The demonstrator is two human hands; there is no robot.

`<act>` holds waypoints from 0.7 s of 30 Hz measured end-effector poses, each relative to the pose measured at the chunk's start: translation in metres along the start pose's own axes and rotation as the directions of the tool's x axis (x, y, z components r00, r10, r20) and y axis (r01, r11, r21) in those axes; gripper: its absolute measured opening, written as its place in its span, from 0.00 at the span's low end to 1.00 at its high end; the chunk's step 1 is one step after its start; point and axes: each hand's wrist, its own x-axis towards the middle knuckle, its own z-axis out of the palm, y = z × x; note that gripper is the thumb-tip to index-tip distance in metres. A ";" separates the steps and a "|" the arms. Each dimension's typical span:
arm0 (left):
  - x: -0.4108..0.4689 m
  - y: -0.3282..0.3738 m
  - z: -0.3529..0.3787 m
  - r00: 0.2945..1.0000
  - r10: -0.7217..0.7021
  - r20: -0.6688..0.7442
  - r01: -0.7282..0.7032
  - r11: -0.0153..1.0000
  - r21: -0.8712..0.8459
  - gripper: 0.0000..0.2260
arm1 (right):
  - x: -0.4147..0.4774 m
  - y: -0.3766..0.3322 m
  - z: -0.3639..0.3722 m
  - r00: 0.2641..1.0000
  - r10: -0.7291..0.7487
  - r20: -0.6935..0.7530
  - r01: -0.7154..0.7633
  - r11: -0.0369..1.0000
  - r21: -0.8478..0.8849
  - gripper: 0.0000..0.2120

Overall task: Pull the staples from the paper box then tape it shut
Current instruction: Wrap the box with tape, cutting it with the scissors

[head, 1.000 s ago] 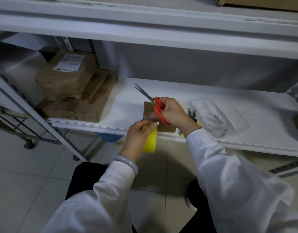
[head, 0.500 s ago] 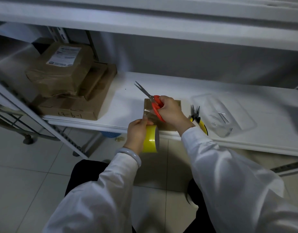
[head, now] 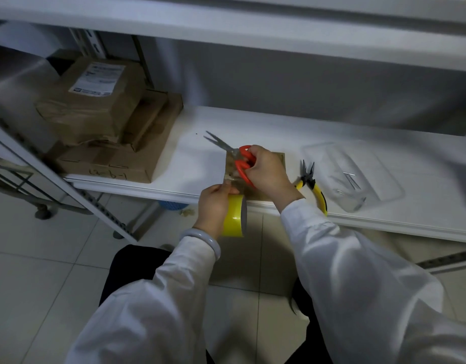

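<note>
Our left hand (head: 216, 203) gripped the yellow tape roll (head: 233, 219) at the front edge of the white shelf (head: 253, 127), fingers curled round it. Our right hand (head: 266, 169) held the red-handled scissors (head: 241, 164), fingers through the loops, blades parted and pointing up-left. The small brown paper box (head: 278, 160) lay flat on the shelf beneath both hands. Just to its right lay yellow-handled pliers (head: 309, 183), then a clear tray (head: 379, 179) holding staples (head: 351, 178).

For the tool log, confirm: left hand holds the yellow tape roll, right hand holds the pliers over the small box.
One error: the right hand holds the red-handled scissors over the small box; the pliers lie on the shelf, per the head view. The rest stands.
</note>
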 end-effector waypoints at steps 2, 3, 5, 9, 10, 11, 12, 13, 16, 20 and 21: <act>0.000 -0.001 0.000 1.000 0.000 -0.007 0.001 1.000 0.009 0.15 | -0.001 0.000 -0.002 1.000 0.009 -0.017 -0.009 1.000 0.009 0.19; 0.000 -0.002 0.001 1.000 0.007 -0.011 -0.007 1.000 0.005 0.15 | -0.002 -0.001 -0.004 1.000 0.004 -0.014 -0.004 1.000 0.006 0.20; 0.001 -0.004 0.001 1.000 0.013 -0.010 -0.013 1.000 -0.008 0.16 | -0.002 -0.002 -0.006 1.000 -0.012 0.013 0.013 1.000 -0.008 0.18; 0.000 -0.005 0.002 1.000 0.004 0.028 -0.004 1.000 -0.013 0.14 | -0.004 0.000 -0.014 0.999 -0.016 0.033 0.016 1.000 -0.005 0.12; 0.001 -0.005 0.003 1.000 -0.001 0.027 0.001 1.000 -0.015 0.13 | -0.004 0.001 -0.014 0.999 -0.019 0.038 0.020 0.999 -0.025 0.11; 0.001 -0.005 0.003 1.000 -0.008 0.022 0.008 1.000 -0.011 0.12 | -0.005 0.000 -0.015 0.999 -0.024 0.034 0.025 0.999 -0.037 0.11; 0.001 -0.004 0.004 1.000 -0.010 0.014 0.010 1.000 -0.008 0.11 | -0.005 0.000 -0.013 1.000 -0.019 0.019 0.019 1.000 -0.020 0.11; 0.001 -0.004 0.004 1.000 -0.004 0.008 0.004 1.000 -0.008 0.10 | -0.005 -0.001 -0.012 1.000 -0.007 -0.010 0.007 1.000 0.027 0.12; 0.003 -0.005 0.006 1.000 0.018 -0.010 -0.018 1.000 0.000 0.10 | -0.005 -0.006 -0.002 0.994 0.031 -0.103 -0.023 0.997 0.076 0.18; 0.003 -0.006 0.005 1.000 0.000 -0.003 0.000 1.000 -0.017 0.12 | -0.006 -0.006 0.009 0.989 0.018 -0.148 -0.051 0.974 -0.220 0.15; 0.003 -0.006 0.003 1.000 -0.011 0.019 0.011 1.000 -0.025 0.11 | -0.006 -0.006 0.009 0.989 0.019 -0.144 -0.051 0.974 -0.220 0.16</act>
